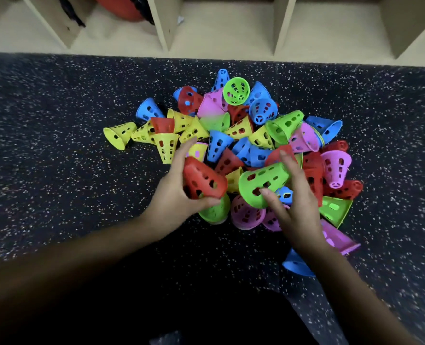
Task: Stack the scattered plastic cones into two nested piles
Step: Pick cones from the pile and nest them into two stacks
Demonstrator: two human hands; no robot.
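A heap of several perforated plastic cones (pixel 241 135) in red, blue, yellow, green and pink lies on the dark speckled floor. My left hand (pixel 174 195) grips a red cone (pixel 202 179) at the heap's near left edge, its wide mouth turned to the lower left. My right hand (pixel 293 197) holds a green cone (pixel 262 181) on its side, thumb under the rim and fingers over the narrow end. The two held cones are close together, apart by a small gap. Beneath them lie a green cone (pixel 215 210) and pink cones (pixel 247 215).
A beige cubby shelf (pixel 166 28) runs along the far edge of the floor, with a red object (pixel 121 8) in one compartment. Bare dark floor (pixel 57 145) spreads left and right of the heap. A blue cone (pixel 297 263) and a pink cone (pixel 338 237) lie by my right forearm.
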